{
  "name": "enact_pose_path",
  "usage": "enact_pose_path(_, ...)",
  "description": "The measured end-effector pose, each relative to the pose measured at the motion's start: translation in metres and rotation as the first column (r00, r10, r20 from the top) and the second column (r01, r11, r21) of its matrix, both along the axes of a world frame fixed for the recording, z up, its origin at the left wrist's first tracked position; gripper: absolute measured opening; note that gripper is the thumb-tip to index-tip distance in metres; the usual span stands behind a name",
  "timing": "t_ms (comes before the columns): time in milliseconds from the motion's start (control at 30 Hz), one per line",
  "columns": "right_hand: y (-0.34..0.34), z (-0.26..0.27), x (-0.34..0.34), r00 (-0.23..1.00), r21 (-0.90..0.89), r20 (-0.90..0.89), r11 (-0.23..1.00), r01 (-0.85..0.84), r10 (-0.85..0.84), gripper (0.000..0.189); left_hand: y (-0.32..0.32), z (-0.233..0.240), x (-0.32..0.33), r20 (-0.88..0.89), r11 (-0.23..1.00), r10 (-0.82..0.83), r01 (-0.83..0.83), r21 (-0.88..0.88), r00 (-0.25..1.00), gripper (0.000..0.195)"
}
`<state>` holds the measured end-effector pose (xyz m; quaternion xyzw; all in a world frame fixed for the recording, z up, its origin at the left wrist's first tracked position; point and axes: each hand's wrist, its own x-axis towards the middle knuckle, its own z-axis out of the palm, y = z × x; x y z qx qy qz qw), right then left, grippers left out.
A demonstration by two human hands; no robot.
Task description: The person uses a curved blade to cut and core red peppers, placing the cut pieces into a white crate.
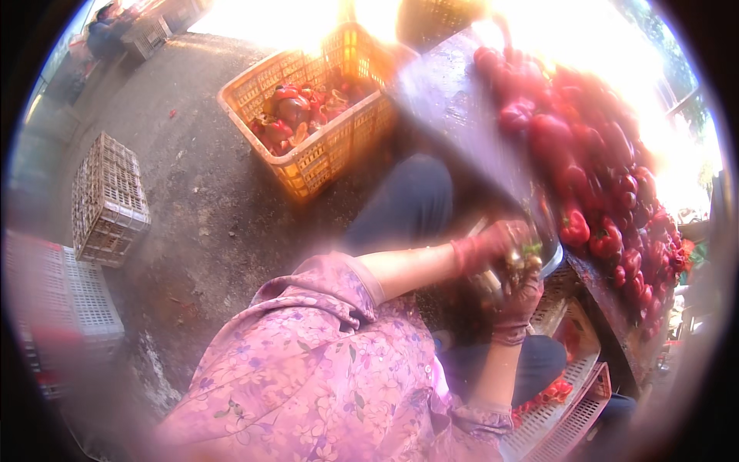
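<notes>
My left hand (497, 245), in a reddish stained glove, reaches in from the left and meets my right hand (522, 297), gloved the same way, beside the table edge. The fingers of both are curled close together. A small bright green piece (531, 249), perhaps a pepper stem, shows between them. Blur hides which hand grips it and whether a tool is held. A heap of red bell peppers (583, 144) covers the table just beyond my hands. The nearest red pepper (574, 227) lies close to the table's edge.
An orange plastic crate (312, 153) holding cut red peppers stands beyond my knee. Under the table edge are pale crates (554, 404) with red pieces. White crates (109, 202) stand on the dirty floor (190, 190) at left. People (107, 32) sit at far left. Glare washes out the back.
</notes>
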<state>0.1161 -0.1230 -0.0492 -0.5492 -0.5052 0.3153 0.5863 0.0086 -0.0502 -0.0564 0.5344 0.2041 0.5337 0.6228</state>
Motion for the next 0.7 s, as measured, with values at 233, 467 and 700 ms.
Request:
enact_pose_path(233, 0.036, 0.096, -0.028, 0.93, -0.02, -0.232, 0.957, 0.289, -0.286, 0.021, 0.032, -0.051, 0.024, 0.041, 0.835, 0.045, -0.015, -0.55, 0.998, 0.02)
enact_pose_path(467, 0.106, 0.105, -0.058, 0.783, 0.202, 0.621, 0.96, -0.196, 0.03, 0.016, 0.022, -0.044, 0.019, -0.087, 0.943, -0.185, 0.152, -0.297, 0.979, 0.023)
enact_pose_path(700, 0.088, 0.095, 0.1, 0.989, 0.151, 0.02, 0.977, -0.151, 0.15, 0.022, 0.019, -0.062, 0.015, -0.45, 0.993, -0.114, 0.082, -0.09, 0.886, 0.032)
